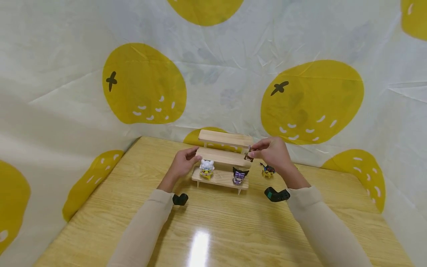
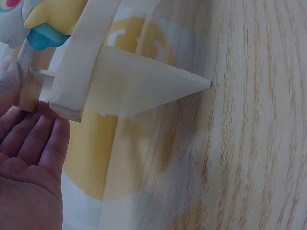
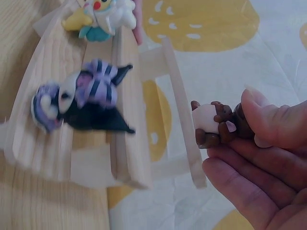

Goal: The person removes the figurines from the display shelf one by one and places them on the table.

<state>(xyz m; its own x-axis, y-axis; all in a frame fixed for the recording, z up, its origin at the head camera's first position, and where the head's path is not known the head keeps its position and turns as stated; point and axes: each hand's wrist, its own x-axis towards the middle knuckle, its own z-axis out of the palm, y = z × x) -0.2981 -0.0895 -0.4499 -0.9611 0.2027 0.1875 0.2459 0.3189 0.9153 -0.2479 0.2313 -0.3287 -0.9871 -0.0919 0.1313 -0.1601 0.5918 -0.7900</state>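
Note:
A small three-step wooden display shelf stands on the table. My left hand holds the left end of its middle step, thumb on one side and fingers on the other. Between thumb and fingers, my right hand pinches a small brown figurine with a pale round part, held at the right end of the middle step. On the lowest step, a yellow figurine with a white fluffy hood sits at the left, and a black-and-purple figurine with a striped bow at the right.
A yellow figurine with dark headwear stands on the table right of the shelf, near my right forearm. Behind the wooden table hangs a white cloth printed with large yellow fruit. Black devices sit at both wrists.

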